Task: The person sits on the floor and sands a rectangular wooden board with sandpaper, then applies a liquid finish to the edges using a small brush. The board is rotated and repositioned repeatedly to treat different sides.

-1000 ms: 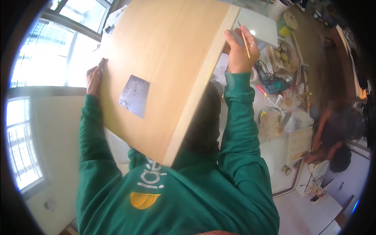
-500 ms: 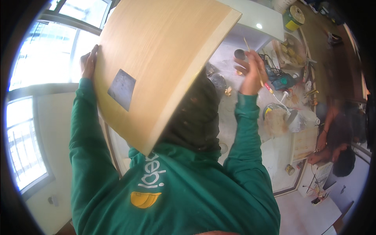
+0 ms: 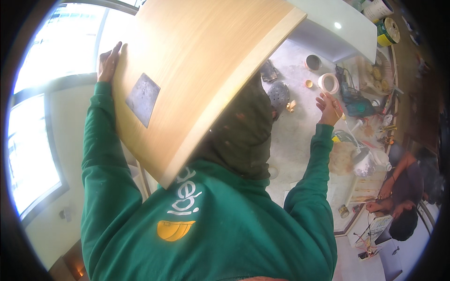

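1 grip (image 3: 108,64) apparently at panel (image 3: 206,70) edge

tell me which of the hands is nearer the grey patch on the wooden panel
Left. The left hand is at the left edge of the wooden panel, close to the grey patch; the right hand is off the panel, well to the right.
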Demonstrator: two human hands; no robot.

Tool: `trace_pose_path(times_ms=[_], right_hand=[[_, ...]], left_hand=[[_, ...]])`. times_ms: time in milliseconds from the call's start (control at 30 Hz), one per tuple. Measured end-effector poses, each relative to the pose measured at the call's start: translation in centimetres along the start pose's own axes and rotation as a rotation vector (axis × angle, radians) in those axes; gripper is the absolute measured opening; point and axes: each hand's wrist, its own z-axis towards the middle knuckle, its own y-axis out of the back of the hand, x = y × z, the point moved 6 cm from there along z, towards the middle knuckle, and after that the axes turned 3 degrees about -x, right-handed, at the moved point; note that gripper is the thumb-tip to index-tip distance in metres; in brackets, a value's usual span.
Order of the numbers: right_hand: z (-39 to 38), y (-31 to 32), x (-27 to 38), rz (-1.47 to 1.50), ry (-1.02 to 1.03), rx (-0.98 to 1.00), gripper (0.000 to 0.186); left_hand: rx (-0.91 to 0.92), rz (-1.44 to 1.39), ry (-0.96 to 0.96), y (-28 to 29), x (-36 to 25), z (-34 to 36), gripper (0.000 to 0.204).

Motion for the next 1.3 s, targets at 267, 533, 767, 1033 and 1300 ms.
trace_pose_path(times_ms=[267,533,767,1033,1300], right_hand=[[2.5,-1.6,-0.4,-0.035,0.064,-0.018,0.02],[7.9,-2.1,-5.7,-0.422,0.093,-0.045,0.02],[10.6,-2.5,-9.6,-0.571,0.12,-0.061,0.021],[11.2,-2.0,-10.1,-0.603,0.134,-0.101,0.02],[10.5,-2.0,-10.2,-0.444,0.066,-0.083,0.024]], left_hand=[[0.006,0.05,0.135,-0.1,0.3,-0.3,0.049],[-0.098,0.096,0.105,0.7,0.9,0.2,0.05],[-0.135,0.027,0.035,0.9,1.5,0.3,0.051],[-0.117,0.016,0.007,0.7,0.3,-0.1,0.051],[-0.11,0.141,0.045,1.3,1.3,0.8,0.052]])
